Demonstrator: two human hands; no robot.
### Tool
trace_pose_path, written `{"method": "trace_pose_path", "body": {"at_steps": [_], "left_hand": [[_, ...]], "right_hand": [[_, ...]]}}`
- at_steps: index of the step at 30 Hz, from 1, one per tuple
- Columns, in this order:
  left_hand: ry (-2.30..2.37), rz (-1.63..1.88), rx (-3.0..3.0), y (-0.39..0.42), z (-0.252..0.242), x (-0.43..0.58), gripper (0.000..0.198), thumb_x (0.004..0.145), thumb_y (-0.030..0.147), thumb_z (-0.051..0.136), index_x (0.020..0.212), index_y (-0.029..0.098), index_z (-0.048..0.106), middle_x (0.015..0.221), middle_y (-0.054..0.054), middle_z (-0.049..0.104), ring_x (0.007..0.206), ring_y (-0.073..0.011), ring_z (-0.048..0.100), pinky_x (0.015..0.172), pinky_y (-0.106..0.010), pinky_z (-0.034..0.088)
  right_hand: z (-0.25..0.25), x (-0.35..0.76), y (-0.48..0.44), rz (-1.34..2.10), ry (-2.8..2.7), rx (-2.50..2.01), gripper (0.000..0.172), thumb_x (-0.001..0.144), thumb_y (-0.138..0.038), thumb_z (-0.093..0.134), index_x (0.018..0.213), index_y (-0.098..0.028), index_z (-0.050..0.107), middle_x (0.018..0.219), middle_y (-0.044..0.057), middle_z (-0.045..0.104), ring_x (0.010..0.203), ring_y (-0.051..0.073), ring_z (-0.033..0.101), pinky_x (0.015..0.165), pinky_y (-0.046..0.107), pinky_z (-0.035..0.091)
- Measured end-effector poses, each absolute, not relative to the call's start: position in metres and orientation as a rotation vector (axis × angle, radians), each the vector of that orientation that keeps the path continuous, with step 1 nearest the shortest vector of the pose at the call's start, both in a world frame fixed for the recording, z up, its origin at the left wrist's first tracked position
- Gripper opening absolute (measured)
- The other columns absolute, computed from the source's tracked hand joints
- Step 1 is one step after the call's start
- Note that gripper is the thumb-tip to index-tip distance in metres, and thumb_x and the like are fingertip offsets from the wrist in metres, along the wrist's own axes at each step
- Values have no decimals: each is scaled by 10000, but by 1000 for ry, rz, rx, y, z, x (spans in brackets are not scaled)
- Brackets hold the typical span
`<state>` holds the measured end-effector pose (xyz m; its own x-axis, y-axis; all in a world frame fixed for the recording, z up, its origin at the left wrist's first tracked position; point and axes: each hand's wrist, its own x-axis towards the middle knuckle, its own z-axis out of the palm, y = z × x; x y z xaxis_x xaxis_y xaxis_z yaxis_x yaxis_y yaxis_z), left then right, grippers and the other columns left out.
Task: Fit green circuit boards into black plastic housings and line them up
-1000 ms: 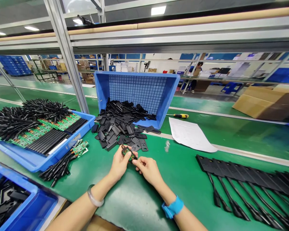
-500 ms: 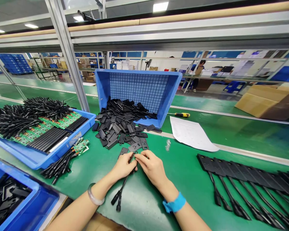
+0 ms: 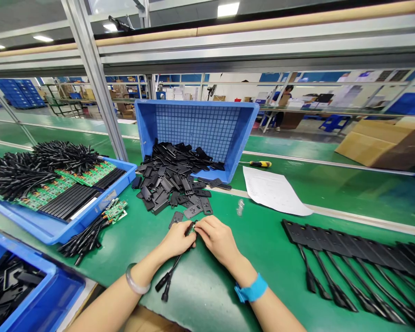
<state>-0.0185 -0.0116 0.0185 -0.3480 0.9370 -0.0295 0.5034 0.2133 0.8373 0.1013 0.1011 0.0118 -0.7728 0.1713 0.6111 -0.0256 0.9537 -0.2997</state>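
Note:
My left hand point(image 3: 174, 240) and my right hand point(image 3: 217, 237) meet over the green bench, both pinched on a small green circuit board point(image 3: 191, 228) held between their fingertips. Two black cables point(image 3: 168, 277) run from the board back toward me and end in plugs on the mat. A flat black plastic cover point(image 3: 176, 218) lies just beyond my left hand. Behind it, a pile of black plastic covers point(image 3: 174, 177) spills out of a tipped blue bin point(image 3: 197, 127).
On the left a blue tray point(image 3: 60, 226) holds green boards and black cables; a loose bundle of cabled boards point(image 3: 91, 230) lies before it. A row of assembled black units point(image 3: 349, 249) lies right. A paper sheet point(image 3: 273, 191), a screwdriver point(image 3: 259, 163) and another blue bin point(image 3: 38, 295) are nearby.
Both hands moved slightly away from me toward the pile, keeping the board between them. The board's two cables, hidden a second ago, now trail on the mat toward me.

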Motion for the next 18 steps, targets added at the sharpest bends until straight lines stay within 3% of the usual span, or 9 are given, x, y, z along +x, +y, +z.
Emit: {"method": "trace_pose_path", "body": {"at_steps": [5,8,12,15,18], "left_hand": [[1911,1006,1293,-10,17,-21,108,720,184,422,738,181,529,581,13,631,510,-142,551,524,-224,393],[1805,1106,1135,-8,15,-23,111,735,248,460,767,169,531,566,10,614,450,-121,516,463,-206,375],[1626,1371,799,-7,19,-27,314,723,353,554,945,131,559,595,-4,600,450,-111,518,386,-172,325],[1343,1614,571,-9,27,-34,391,700,337,620,1004,95,578,600,-7,574,455,-93,493,368,-153,307],[917,1812,380,-14,35,-44,306,681,251,633,926,69,615,563,8,507,443,-64,433,352,-129,279]], "right_hand": [[11,97,95,177,-2516,-139,269,971,-179,344,827,-166,572,785,77,564,754,214,510,623,311,439],[10,94,97,359,-2527,-202,209,954,-160,369,812,-180,521,804,60,558,753,195,523,628,287,451],[4,101,133,459,-2377,-575,152,924,-147,419,806,-185,508,781,29,575,711,156,561,636,249,450],[0,117,175,303,-2300,-848,215,898,-116,425,710,-166,517,667,56,549,604,171,547,548,269,390],[1,132,202,202,-2285,-949,286,880,-63,414,632,-162,517,593,70,504,534,164,511,489,279,315]]}}
